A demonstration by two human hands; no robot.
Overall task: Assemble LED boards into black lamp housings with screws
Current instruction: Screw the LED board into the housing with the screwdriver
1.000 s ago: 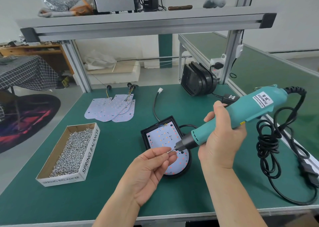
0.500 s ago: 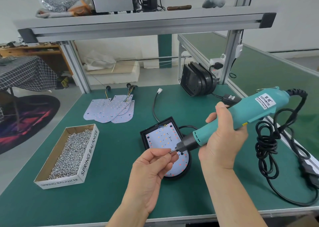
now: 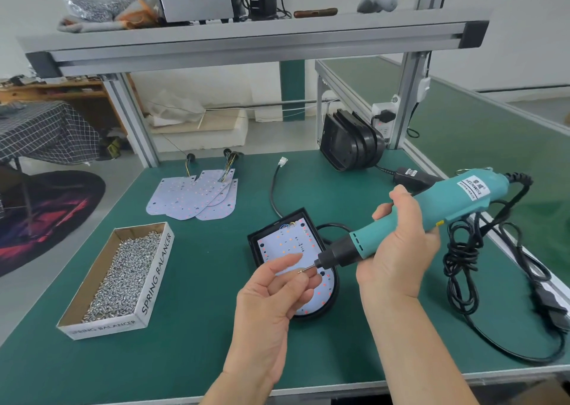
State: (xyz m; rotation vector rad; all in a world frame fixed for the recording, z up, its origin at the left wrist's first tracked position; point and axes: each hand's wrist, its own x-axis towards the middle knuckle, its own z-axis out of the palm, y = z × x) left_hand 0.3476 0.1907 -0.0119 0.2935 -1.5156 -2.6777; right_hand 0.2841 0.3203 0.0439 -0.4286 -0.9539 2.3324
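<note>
A left hand (image 3: 277, 293) hovers over the near end of the housing (image 3: 255, 244), thumb lifted and fingers (image 3: 310, 281) half curled under the driver's bit. A small screw (image 3: 302, 271) sits at the bit's tip; whether the fingers actually hold it cannot be told. The right hand (image 3: 398, 247), just right of the housing, wraps fully round the teal driver (image 3: 462, 201), which slants down and left over it. The housing lies flat on the green table (image 3: 200, 343), with a white LED board (image 3: 287, 244) seated inside it. Well left of the housing stands an open box (image 3: 157, 275) heaped with silver screws (image 3: 123, 275). To the housing's right the driver's black cord (image 3: 462, 259) lies in loose coils. Beyond the housing and to its left, spare boards (image 3: 191, 198) overlap in a fan, wire ends pointing away. Beyond the housing and to its right, more black housings (image 3: 348, 142) lean stacked against a frame post. Above it all runs a grey shelf (image 3: 246, 40).
</note>
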